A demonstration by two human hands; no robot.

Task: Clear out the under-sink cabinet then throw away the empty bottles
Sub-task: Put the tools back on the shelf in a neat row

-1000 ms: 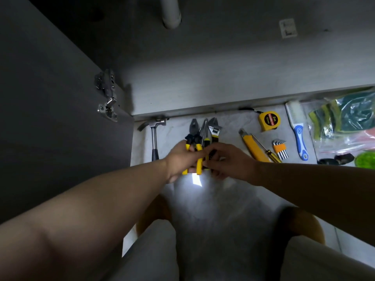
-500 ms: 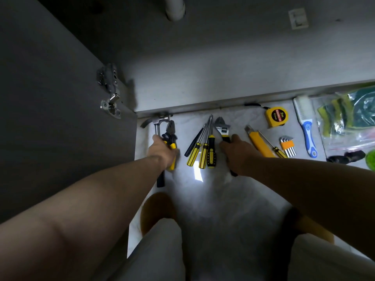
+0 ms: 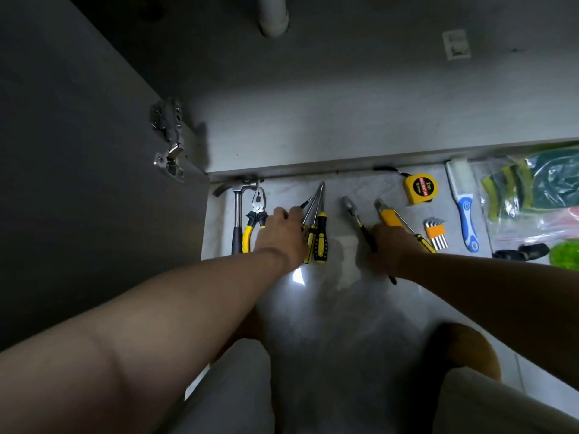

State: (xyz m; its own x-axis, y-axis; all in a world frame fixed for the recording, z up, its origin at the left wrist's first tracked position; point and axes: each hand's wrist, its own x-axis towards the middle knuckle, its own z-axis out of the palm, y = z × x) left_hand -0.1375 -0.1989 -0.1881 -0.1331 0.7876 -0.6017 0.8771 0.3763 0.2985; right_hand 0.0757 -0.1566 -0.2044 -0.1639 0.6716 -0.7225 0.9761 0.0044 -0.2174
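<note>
Head view: left hand (image 3: 279,236) fingers lie on the screwdrivers (image 3: 320,236), can't tell if they're gripping. Right hand (image 3: 393,249) curls round the wrench (image 3: 351,208) handle. Probably stiff, head-heavy steel, so I'd grab the rubbery handles under the fingers.

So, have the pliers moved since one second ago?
Yes. The pliers moved left, away from the screwdrivers, and now lie beside the hammer, which stayed in place.

Dim, wide-angle view; a bright glare spot on the floor (image 3: 297,275).
</note>
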